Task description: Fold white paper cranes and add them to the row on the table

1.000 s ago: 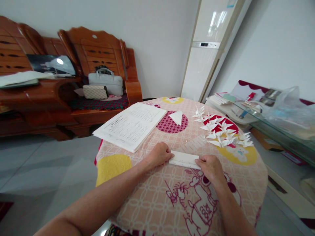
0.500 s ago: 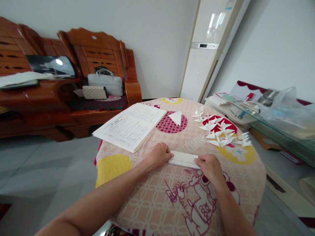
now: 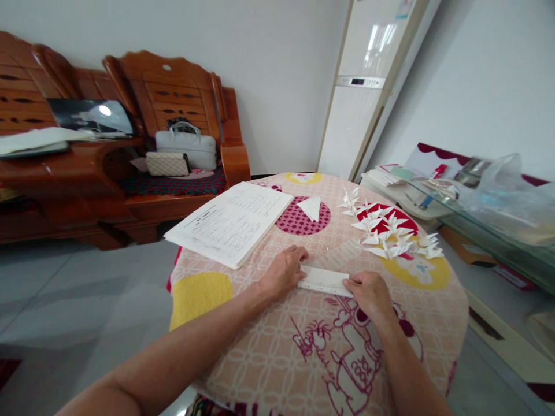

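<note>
A white paper strip (image 3: 326, 279), folded lengthwise with print along its near edge, lies on the table between my hands. My right hand (image 3: 368, 293) pinches its right end between thumb and fingers. At the left end, my left hand (image 3: 284, 270) has its fingers apart; the lower fingertips touch the paper's edge, and the upper fingers reach past it over the cloth. Just behind the strip lies a thin, see-through printed piece (image 3: 342, 254). A folded white paper triangle (image 3: 310, 207) rests farther back.
A stack of printed sheets (image 3: 234, 222) lies at the table's left. Several folded paper cranes (image 3: 385, 228) cluster at the right on the patterned tablecloth (image 3: 260, 358). Beyond them stands a glass-topped table (image 3: 481, 222) bearing a plastic bag (image 3: 498, 190). A wooden sofa (image 3: 173, 86) is behind.
My left hand has loosened its pinch on the strip's left end, its fingers lifting and spreading. My right hand and the strip stay almost where they were.
</note>
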Available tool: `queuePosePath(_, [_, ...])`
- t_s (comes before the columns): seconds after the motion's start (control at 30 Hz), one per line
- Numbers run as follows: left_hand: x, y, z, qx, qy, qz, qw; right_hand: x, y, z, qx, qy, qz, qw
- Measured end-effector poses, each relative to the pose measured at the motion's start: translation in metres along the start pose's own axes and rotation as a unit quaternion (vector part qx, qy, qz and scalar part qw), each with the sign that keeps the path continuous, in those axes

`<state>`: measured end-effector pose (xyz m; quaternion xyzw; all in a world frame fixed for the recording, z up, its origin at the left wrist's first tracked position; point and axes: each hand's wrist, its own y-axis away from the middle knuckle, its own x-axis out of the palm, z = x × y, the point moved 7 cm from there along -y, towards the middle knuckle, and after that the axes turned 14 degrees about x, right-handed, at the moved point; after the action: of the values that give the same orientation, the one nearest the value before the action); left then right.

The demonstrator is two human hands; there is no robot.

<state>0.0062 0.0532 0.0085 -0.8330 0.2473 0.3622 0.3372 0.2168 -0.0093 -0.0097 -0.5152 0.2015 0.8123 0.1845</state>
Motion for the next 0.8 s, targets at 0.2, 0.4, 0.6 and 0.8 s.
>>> queuePosePath(0.2, [0.013, -0.006, -0.021, 0.157, 0.066, 0.088, 0.981, -0.002, 0.001, 0.002, -0.009, 0.004, -0.006, 1.0])
queuePosePath(0.4, [0.01, 0.006, -0.031, 0.218, 0.064, 0.152, 0.962, -0.002, 0.0, 0.002, 0.003, 0.006, -0.002, 1.0])
queuePosePath(0.6, [0.006, 0.019, -0.039, 0.265, 0.053, 0.172, 0.947, 0.0, -0.001, 0.0, 0.014, 0.006, 0.01, 1.0])
queuePosePath(0.8, [0.013, 0.023, -0.043, 0.278, 0.001, 0.168, 0.946, -0.002, 0.0, 0.001, 0.012, 0.015, 0.005, 1.0])
